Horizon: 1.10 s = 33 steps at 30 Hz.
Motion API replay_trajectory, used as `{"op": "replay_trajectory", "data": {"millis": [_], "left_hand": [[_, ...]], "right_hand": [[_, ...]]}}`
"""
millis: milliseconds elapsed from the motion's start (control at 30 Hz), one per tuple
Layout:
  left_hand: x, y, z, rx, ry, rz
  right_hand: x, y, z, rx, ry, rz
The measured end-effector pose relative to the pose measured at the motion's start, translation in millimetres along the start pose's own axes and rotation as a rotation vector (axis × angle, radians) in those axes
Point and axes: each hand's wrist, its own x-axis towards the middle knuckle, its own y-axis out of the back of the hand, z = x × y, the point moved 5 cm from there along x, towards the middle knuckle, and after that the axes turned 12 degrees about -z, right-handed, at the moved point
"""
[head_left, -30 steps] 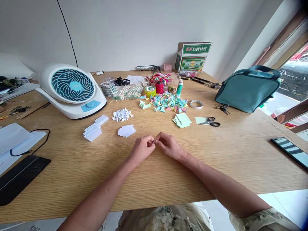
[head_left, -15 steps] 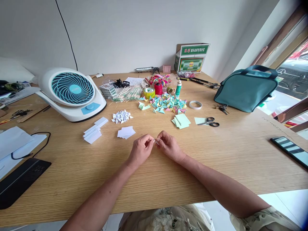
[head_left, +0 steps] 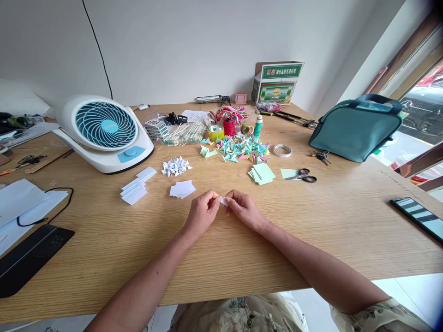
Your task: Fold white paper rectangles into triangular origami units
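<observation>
Between my two hands is a small piece of white paper (head_left: 224, 201), pinched from both sides above the table. My left hand (head_left: 202, 211) grips its left end between thumb and forefinger. On the other end, the thumb and fingers of my right hand (head_left: 246, 210) are closed, covering part of the paper. Beyond my left hand lie a few white paper slips (head_left: 182, 189) and a heap of folded white paper pieces (head_left: 176, 166). Past my right hand is a stack of light green paper slips (head_left: 262, 174).
Farther back are coloured folded paper pieces (head_left: 242, 148), a glue bottle (head_left: 258, 127) and a tape roll (head_left: 282, 151). Scissors (head_left: 303, 175) lie on the right, near a teal bag (head_left: 355, 129). A fan (head_left: 105, 133) stands left; a phone (head_left: 417, 216) lies far right.
More of the white paper shows between my fingertips, and my hands are slightly farther apart. The whole view has shifted a little.
</observation>
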Motion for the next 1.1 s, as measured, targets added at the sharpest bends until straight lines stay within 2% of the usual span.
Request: {"op": "replay_trajectory", "data": {"millis": [100, 267, 467, 567, 767, 833, 900, 1000, 1100], "left_hand": [[0.2, -0.3, -1.8, -0.031, 0.022, -0.005], [2.3, -8.0, -9.6, -0.163, 0.003, -0.088], [2.9, -5.4, -10.3, -0.139, -0.009, -0.050], [3.5, -5.5, -9.6, -0.160, 0.001, -0.051], [2.8, -3.9, -1.3, 0.086, -0.141, 0.023], [2.6, -3.9, -2.7, 0.101, -0.140, 0.032], [3.9, -5.4, -10.2, -0.010, -0.060, -0.004], [6.4, -10.3, -23.3, -0.312, 0.090, -0.094], [7.6, -11.8, -27.9, -0.551, 0.171, -0.119]], "right_hand": [[0.5, -0.8, 4.4, -0.069, -0.023, -0.042], [-1.1, 2.2, 1.6, -0.256, 0.008, -0.016], [1.4, -0.4, 6.5, -0.110, -0.034, -0.071], [1.0, 1.7, 9.5, -0.126, -0.065, -0.058], [-1.8, 2.8, 7.9, -0.299, -0.109, -0.009], [-2.4, 2.9, 4.5, -0.340, -0.103, 0.009], [-2.8, 3.1, 0.8, -0.373, -0.088, 0.012], [-3.0, 3.8, -2.2, -0.354, -0.043, -0.002], [-3.1, 6.3, -5.6, -0.361, 0.101, 0.017]]}}
